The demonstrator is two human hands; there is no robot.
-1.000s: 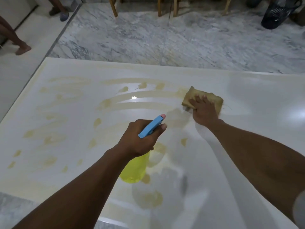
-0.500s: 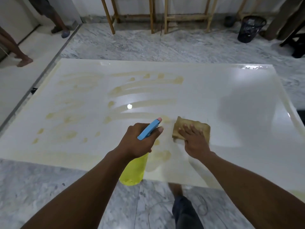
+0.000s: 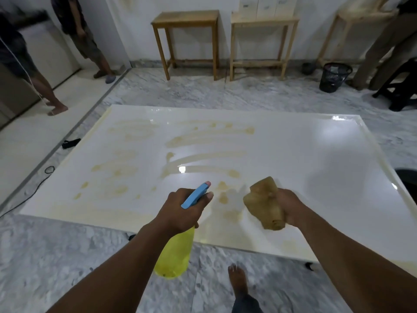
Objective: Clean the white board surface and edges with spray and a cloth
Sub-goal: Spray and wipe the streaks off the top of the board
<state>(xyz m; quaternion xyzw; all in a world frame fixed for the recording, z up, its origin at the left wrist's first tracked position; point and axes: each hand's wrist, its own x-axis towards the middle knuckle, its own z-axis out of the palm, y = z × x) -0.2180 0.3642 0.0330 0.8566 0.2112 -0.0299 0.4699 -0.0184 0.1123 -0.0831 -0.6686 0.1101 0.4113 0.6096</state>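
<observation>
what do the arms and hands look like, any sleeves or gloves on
Both are bare. The left hand and right hand wear no gloves, and no ring, watch or band shows. The left forearm and right forearm are uncovered down to the frame's edge, so no sleeve is in view. No markings can be made out.

Grey marble floor point(image 3: 56, 256). Against far wall: darker wooden table point(image 3: 185, 19), paler wooden table point(image 3: 264, 20). Black mesh bin point(image 3: 334, 77) right of them, black chair point(image 3: 399, 91) beyond. Black cable point(image 3: 33, 192) on floor at left, small black object point(image 3: 71, 143) near it. Bystander point(image 3: 85, 39) by wall, second bystander point(image 3: 38, 82) at left edge.
</observation>
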